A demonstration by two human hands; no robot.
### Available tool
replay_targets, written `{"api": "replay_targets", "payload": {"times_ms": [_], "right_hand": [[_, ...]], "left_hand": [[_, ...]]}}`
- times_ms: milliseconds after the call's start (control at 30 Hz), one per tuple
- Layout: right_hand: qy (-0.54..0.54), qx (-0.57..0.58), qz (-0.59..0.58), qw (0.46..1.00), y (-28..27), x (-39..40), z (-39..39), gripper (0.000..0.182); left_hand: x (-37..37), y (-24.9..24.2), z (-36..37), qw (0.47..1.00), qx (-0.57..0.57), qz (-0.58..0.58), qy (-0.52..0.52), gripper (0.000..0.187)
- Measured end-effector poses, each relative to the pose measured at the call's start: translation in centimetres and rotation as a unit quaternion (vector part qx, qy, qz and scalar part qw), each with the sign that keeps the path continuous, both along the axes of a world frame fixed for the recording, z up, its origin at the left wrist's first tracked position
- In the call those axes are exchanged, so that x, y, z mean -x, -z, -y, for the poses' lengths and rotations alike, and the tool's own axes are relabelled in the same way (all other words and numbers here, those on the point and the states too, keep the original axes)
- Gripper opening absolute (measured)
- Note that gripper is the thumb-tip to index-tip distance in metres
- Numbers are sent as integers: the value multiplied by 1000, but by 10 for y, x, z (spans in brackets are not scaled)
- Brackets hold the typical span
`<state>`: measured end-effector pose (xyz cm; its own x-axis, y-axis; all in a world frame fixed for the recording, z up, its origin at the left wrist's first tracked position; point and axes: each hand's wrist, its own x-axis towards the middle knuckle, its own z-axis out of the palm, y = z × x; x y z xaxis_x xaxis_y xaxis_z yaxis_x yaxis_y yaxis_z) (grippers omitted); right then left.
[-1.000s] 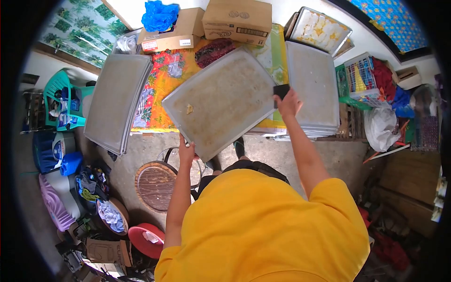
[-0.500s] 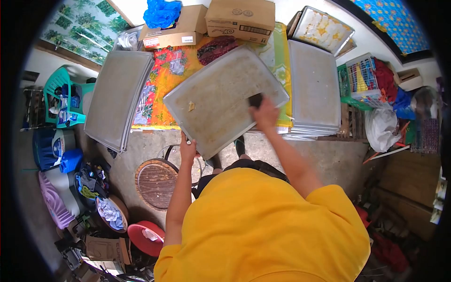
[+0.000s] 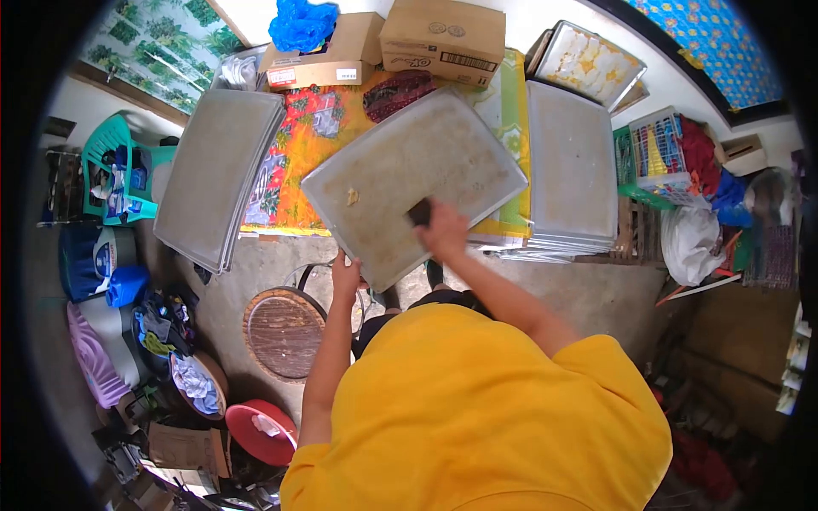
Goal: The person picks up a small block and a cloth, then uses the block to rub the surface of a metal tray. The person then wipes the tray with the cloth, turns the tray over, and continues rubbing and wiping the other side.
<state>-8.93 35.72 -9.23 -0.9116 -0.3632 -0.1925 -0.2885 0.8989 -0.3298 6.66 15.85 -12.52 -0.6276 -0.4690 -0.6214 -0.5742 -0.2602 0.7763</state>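
A large grey metal baking tray (image 3: 400, 153) with brownish stains lies at a slant, partly over the cloth-covered table, its near corner jutting toward my body. My left hand (image 3: 347, 276) is closed on its near left edge. In my right hand (image 3: 445, 230) is a dark rectangular piece (image 3: 419, 212), pressed on or just above the tray surface near the middle; its exact kind is not clear. A small yellowish scrap (image 3: 353, 198) rests on the tray's left part.
Stacked trays stand at left (image 3: 220, 170) and right (image 3: 571, 162). Behind are cardboard boxes (image 3: 443, 38) and a blue plastic bag (image 3: 302, 24). A round wooden stool (image 3: 285, 334) and a red basin (image 3: 260, 433) are at lower left. A stained tray (image 3: 590, 64) leans at the back right.
My right hand has moved left and toward my body across the tray, taking the dark piece along. My left hand keeps its hold on the edge. The whole view has shifted slightly.
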Motion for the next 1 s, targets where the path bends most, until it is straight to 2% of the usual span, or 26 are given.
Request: {"api": "replay_targets", "payload": {"times_ms": [33, 133, 233, 333, 400, 500, 600, 667, 700, 767, 900, 1000], "right_hand": [[-82, 5, -26, 996, 2, -21, 11, 77], [-30, -7, -67, 997, 18, 12, 2, 78], [135, 29, -137, 981, 11, 90, -43, 77], [180, -1, -93, 979, -2, 99, -48, 77], [39, 9, -83, 996, 2, 62, -11, 78], [-134, 48, -31, 989, -1, 6, 24, 74], [3, 38, 11, 999, -11, 44, -1, 72], [141, -7, -106, 984, -2, 89, -50, 72], [186, -35, -122, 974, -5, 119, -76, 73], [259, -75, -123, 955, -6, 163, -106, 74], [214, -80, -140, 964, -6, 217, -72, 75], [153, -91, -148, 973, -8, 228, -43, 74]], "left_hand": [[-1, -1, -1, 1000, -4, 5, -2, 58], [0, -3, 2, 1000, -20, 19, -12, 57], [-5, 0, 3, 998, -49, 30, -33, 55], [-1, -4, 6, 998, -43, 31, -25, 51], [1, -2, 4, 999, -31, 37, -10, 51], [5, -10, 2, 997, -48, 61, -21, 54], [1, -1, 4, 998, -38, 50, -20, 67], [4, -13, -3, 999, 2, 45, -29, 75], [6, -17, -3, 999, 2, 46, -13, 83], [3, -6, -1, 999, 22, 43, 7, 83], [3, 1, 3, 998, 34, 51, 28, 83], [6, -5, 1, 997, 30, 73, 13, 82]]}}
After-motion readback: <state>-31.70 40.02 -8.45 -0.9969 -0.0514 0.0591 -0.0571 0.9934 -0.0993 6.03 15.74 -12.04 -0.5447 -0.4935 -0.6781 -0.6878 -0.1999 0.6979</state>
